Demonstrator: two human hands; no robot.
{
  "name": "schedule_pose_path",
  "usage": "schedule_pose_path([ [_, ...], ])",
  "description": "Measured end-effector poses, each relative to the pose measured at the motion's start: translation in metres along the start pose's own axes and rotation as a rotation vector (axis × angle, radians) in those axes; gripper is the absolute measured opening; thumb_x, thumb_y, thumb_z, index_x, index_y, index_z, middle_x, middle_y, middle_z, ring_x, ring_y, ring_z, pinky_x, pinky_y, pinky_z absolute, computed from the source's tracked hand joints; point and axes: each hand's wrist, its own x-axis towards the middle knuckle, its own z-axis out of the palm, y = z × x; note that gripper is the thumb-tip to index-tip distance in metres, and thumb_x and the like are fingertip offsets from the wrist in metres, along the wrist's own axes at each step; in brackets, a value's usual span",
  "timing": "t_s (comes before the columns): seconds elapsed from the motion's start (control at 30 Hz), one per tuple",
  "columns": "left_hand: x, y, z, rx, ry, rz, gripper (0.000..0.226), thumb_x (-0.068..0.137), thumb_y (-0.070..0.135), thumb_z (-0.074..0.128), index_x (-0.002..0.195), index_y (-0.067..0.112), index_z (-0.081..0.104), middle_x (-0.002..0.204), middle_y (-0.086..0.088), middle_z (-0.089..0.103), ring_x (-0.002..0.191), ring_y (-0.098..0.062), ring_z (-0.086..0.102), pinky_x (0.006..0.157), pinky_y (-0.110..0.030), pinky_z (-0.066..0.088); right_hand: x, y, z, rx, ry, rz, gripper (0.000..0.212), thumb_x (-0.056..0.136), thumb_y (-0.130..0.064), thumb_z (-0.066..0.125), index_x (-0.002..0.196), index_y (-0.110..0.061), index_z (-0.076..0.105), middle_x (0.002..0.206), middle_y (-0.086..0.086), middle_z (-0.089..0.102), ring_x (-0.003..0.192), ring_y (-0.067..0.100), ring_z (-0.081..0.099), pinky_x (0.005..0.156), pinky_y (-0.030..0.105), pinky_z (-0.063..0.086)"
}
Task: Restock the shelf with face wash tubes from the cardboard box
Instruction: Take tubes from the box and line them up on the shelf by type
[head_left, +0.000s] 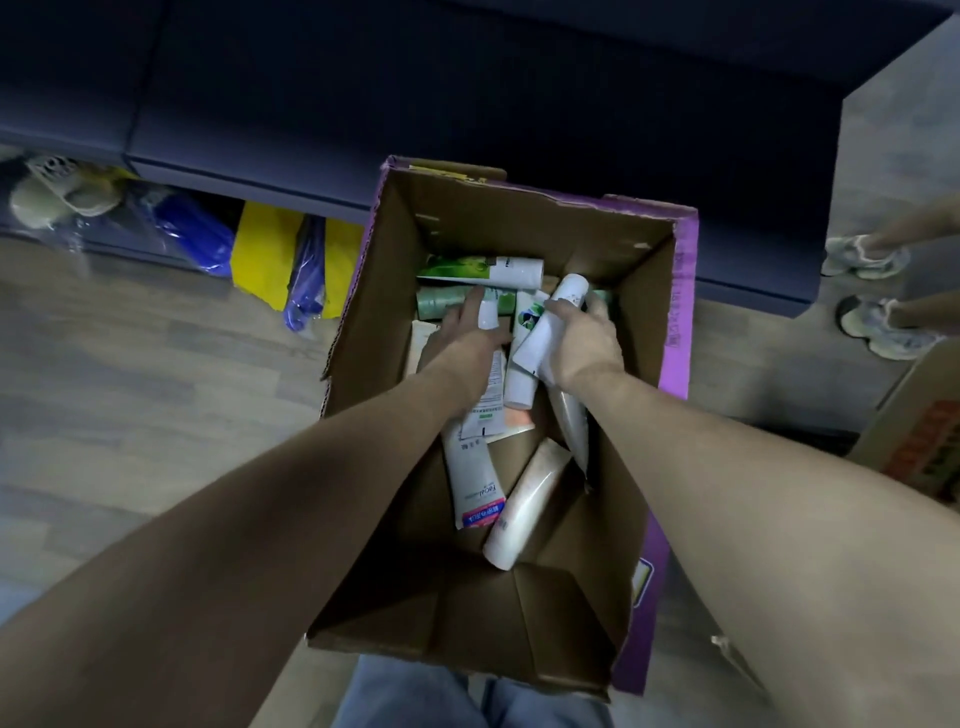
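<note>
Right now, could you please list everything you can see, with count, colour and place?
cardboard box: one, brown inside, purple outside, on the floor, open.
tubes: several, mostly white and green, loose in the box.
white tube: one, held above the pile.
sofa: one, dark blue, behind the box.
bags: a few, blue and yellow, under the sofa.
second box: one, brown, right edge.
sneakers: two, pale, another person's, right.
left hand: reaching among the tubes.
right hand: gripping the white tube.

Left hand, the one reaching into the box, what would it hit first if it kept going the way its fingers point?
Probably the green tube lying across the far end of the cardboard box; the left hand already has its fingertips at it, though depth is unclear.
</note>
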Motion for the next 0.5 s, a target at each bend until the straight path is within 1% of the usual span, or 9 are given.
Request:
schedule_pose_path([
  [0.03,0.003,0.0,0.004,0.014,0.005,0.005,0.074,0.078,-0.005,0.062,0.137,0.036,0.046,0.16,-0.007,-0.006,0.146,-0.032,0.008,0.111,-0.042,0.032,0.002,0.002,0.002,-0.031,-0.01,-0.017,0.062,0.093,-0.001,0.045,0.145,-0.033,0.044,0.162,0.004,0.013,0.141,0.03,0.027,0.111,0.035,0.031],
  [0.1,0.007,-0.001,0.011,0.047,0.048,0.027,0.072,0.077,-0.003,0.065,0.137,0.032,0.045,0.159,-0.011,-0.003,0.146,-0.033,0.007,0.113,-0.044,0.029,0.004,0.002,0.007,-0.138,-0.009,-0.044,0.07,0.091,0.006,0.044,0.147,-0.036,0.04,0.164,0.001,0.001,0.142,0.029,0.025,0.107,0.037,0.035],
  [0.17,0.007,-0.003,0.013,0.088,0.108,0.052,0.065,0.077,0.005,0.068,0.133,0.03,0.047,0.159,-0.013,0.001,0.147,-0.034,0.006,0.113,-0.045,0.028,0.006,0.002,0.01,-0.236,0.023,-0.074,0.073,0.088,0.009,0.045,0.146,-0.036,0.04,0.164,0.002,-0.002,0.139,0.029,0.027,0.101,0.037,0.039],
  [0.23,0.006,-0.005,0.013,0.16,0.126,0.07,0.063,0.078,0.012,0.072,0.133,0.028,0.046,0.159,-0.014,0.0,0.147,-0.034,0.003,0.113,-0.044,0.026,0.006,0.0,0.01,-0.266,0.052,-0.08,0.071,0.089,0.008,0.045,0.145,-0.035,0.042,0.164,0.004,0.001,0.137,0.03,0.028,0.098,0.038,0.041],
  [0.3,0.003,-0.011,0.014,0.193,0.133,0.033,0.061,0.08,0.015,0.072,0.133,0.026,0.046,0.16,-0.012,0.0,0.148,-0.033,0.001,0.115,-0.043,0.022,0.005,-0.001,0.009,-0.309,0.084,-0.083,0.066,0.09,0.005,0.048,0.143,-0.033,0.043,0.163,0.007,0.005,0.136,0.032,0.029,0.098,0.038,0.041],
  [0.37,-0.001,-0.019,0.012,0.137,0.15,-0.094,0.046,0.094,0.02,0.058,0.138,0.023,0.045,0.161,-0.009,0.002,0.148,-0.029,0.001,0.119,-0.04,0.014,0.002,-0.004,0.006,-0.368,0.115,-0.097,0.065,0.088,0.002,0.056,0.142,-0.031,0.042,0.163,0.008,0.007,0.136,0.033,0.028,0.1,0.038,0.04],
  [0.4,-0.006,-0.024,0.012,0.13,0.144,-0.145,0.045,0.098,0.02,0.052,0.142,0.02,0.042,0.16,-0.009,0.004,0.148,-0.028,0.002,0.12,-0.039,0.011,0.0,-0.006,0.004,-0.382,0.123,-0.103,0.066,0.087,0.001,0.059,0.142,-0.03,0.041,0.162,0.008,0.01,0.137,0.033,0.028,0.101,0.038,0.04],
  [0.43,-0.012,-0.026,0.011,0.149,0.126,-0.16,0.049,0.097,0.018,0.053,0.144,0.018,0.04,0.159,-0.01,0.008,0.147,-0.029,0.004,0.12,-0.038,0.01,-0.002,-0.008,0.003,-0.383,0.127,-0.106,0.065,0.087,-0.001,0.061,0.142,-0.028,0.041,0.162,0.008,0.013,0.138,0.033,0.028,0.102,0.038,0.039],
  [0.5,-0.026,-0.028,0.013,0.293,0.096,-0.11,0.059,0.088,0.014,0.064,0.142,0.015,0.04,0.153,-0.013,0.022,0.144,-0.035,0.012,0.12,-0.042,0.01,-0.007,-0.013,0.003,-0.331,0.127,-0.091,0.057,0.089,-0.01,0.063,0.141,-0.022,0.042,0.157,0.008,0.025,0.137,0.032,0.03,0.101,0.039,0.038],
])
